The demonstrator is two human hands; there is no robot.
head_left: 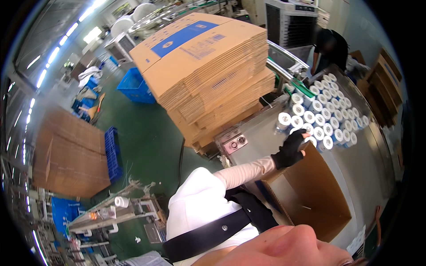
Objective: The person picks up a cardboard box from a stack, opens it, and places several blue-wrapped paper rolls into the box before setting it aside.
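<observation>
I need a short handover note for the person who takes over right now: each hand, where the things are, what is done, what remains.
Left hand: in a black fingerless glove, resting on the far rim of the open cardboard box; whether it holds anything cannot be told.
Right hand: not in view.
White rolls: standing in rows on the metal table, just beyond the box.
Done: the box stands open; no rolls visible inside.
Left: all rolls are still on the table.

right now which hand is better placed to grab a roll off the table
Left, as far as shown: the gloved left hand rests on the open box rim beside the white rolls. The right hand is out of view.
</observation>
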